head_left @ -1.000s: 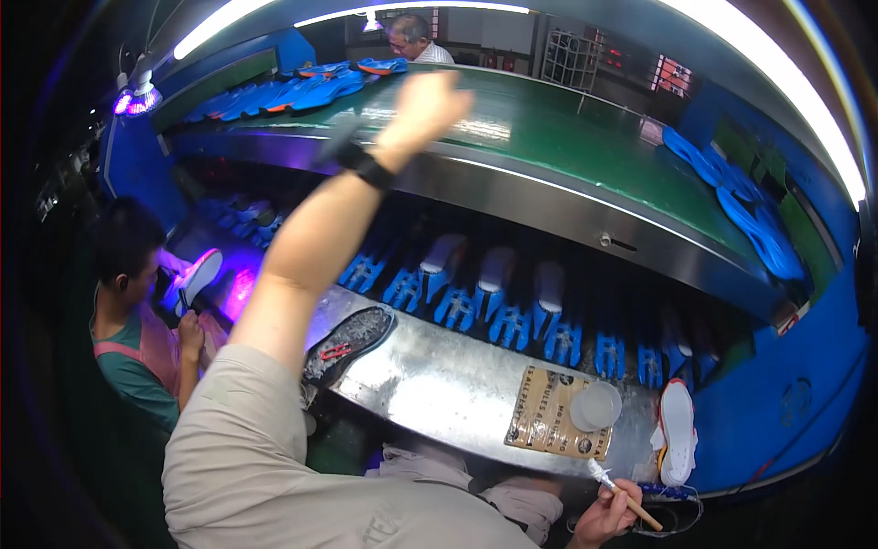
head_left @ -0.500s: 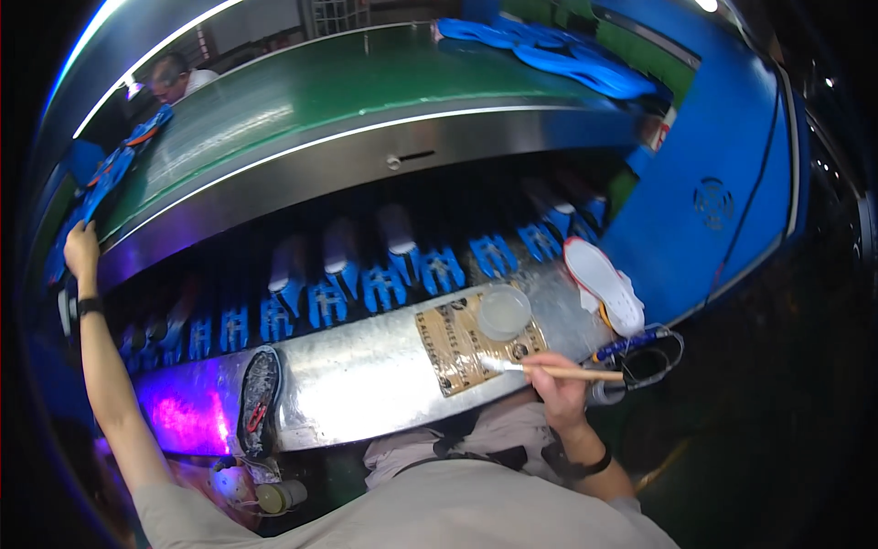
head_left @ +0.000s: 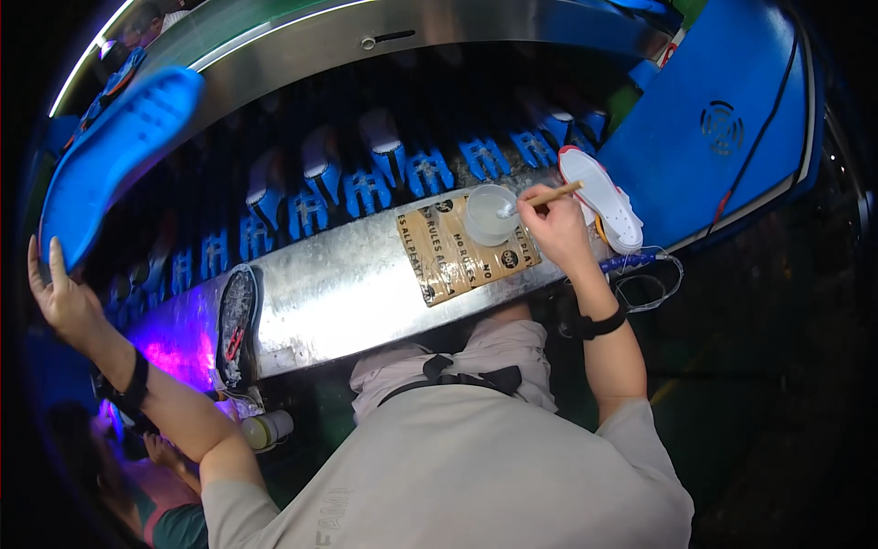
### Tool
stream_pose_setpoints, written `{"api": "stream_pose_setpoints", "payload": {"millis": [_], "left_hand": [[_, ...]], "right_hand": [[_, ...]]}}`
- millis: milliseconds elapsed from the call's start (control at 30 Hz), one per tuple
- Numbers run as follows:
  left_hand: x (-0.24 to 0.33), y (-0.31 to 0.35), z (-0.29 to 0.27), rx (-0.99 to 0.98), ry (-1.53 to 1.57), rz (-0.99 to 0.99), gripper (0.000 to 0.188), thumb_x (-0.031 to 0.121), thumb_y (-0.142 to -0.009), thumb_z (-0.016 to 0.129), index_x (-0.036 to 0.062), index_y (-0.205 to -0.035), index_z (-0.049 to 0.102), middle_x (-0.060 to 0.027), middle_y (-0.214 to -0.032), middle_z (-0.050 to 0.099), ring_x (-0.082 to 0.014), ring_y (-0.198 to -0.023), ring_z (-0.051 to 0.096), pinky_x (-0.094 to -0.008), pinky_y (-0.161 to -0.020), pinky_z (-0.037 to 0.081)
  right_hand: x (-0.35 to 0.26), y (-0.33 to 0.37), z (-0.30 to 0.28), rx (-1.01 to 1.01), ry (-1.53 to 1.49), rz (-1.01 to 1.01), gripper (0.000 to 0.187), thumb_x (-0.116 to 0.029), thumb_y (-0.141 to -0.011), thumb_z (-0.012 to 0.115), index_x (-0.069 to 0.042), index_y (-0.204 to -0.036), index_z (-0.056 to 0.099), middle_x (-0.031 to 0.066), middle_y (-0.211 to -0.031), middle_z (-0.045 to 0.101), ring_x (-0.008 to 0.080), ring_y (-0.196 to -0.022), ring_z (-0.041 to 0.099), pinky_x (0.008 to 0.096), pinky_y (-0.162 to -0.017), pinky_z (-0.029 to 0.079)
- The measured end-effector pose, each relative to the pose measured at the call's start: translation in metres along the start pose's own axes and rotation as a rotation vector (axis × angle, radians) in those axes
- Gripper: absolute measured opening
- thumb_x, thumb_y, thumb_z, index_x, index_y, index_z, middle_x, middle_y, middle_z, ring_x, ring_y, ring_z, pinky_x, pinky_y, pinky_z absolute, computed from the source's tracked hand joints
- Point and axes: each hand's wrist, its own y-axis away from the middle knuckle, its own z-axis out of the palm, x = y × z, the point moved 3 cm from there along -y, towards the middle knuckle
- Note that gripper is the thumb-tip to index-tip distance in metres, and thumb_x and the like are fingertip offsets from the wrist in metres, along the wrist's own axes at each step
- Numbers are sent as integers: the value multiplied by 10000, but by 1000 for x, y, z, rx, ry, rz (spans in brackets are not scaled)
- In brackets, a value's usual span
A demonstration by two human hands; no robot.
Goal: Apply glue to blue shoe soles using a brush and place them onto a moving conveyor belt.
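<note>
At the far left my left hand [head_left: 66, 297] grips a blue shoe sole [head_left: 119, 156] by its lower end, so the sole stands up off the hand. In my right hand [head_left: 560, 233] is a brush with a wooden handle [head_left: 565, 190]. Its pale bristles reach into a clear round bowl [head_left: 479, 229], which stands on a taped brown cardboard piece [head_left: 444, 267]. Just right of that hand lies a white shoe sole [head_left: 596, 192] with a red edge. A black shoe sole [head_left: 238, 316] rests on the metal bench's left part.
The curved metal bench [head_left: 320, 302] runs in front of me. Behind it sit rows of blue shoe holders [head_left: 364, 190] under a conveyor with a metal side [head_left: 439, 35]. A blue machine panel [head_left: 686, 156] stands at right. Another person [head_left: 169, 522] is at lower left.
My left hand has come back from the conveyor's left end, holding up the blue sole. My right hand has brought the brush up and into the bowl. The view has tilted down.
</note>
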Motion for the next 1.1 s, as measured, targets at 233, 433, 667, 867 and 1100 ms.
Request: {"api": "stream_pose_setpoints", "payload": {"millis": [233, 433, 667, 867, 1100], "left_hand": [[35, 182, 111, -426, 213, -472, 245, 188, -940, 597, 5, -1070, 695, -38, -852, 670, -116, -743, 618, -221, -685, 480], [41, 343, 149, -706, 1051, -1204, 582, 264, -918, 630, -37, -1388, 465, -215, -1269, 611, -304, -1164, 622, -426, -1016, 485], [55, 397, 150, -1058, 1004, -1289, 809, 359, -909, 688, -30, -1501, 298, -206, -1386, 525, -316, -1234, 575, -443, -1057, 461], [55, 393, 159, -1019, 913, -1297, 806, 343, -935, 678, -27, -1520, 265, -156, -1380, 536, -235, -1220, 582, -371, -1040, 475], [64, 389, 160, -1063, 868, -1282, 776, 325, -939, 655, -38, -1516, 284, -156, -1379, 541, -213, -1212, 584, -345, -1033, 472]], "right_hand": [[8, -4, 12, -20, 101, -8, 208, -224, -851, 642, -28, -883, 705, 184, -726, 677, 315, -704, 689, 394, -632, 517], [7, 11, 9, 80, -134, -110, 111, -117, -870, 677, -11, -899, 694, 63, -666, 627, 135, -590, 581, 295, -560, 449], [-6, 49, 28, -24, -522, -26, 144, -78, -933, 627, 10, -1031, 684, 47, -908, 664, 89, -818, 609, 234, -754, 488], [-47, 83, 54, -227, -766, -48, 163, -38, -924, 621, 18, -1064, 682, 50, -936, 660, 100, -843, 615, 235, -786, 487], [-52, 80, 62, -206, -626, -52, 119, -35, -875, 668, -1, -983, 702, 47, -900, 694, 108, -824, 623, 247, -748, 493]]}}
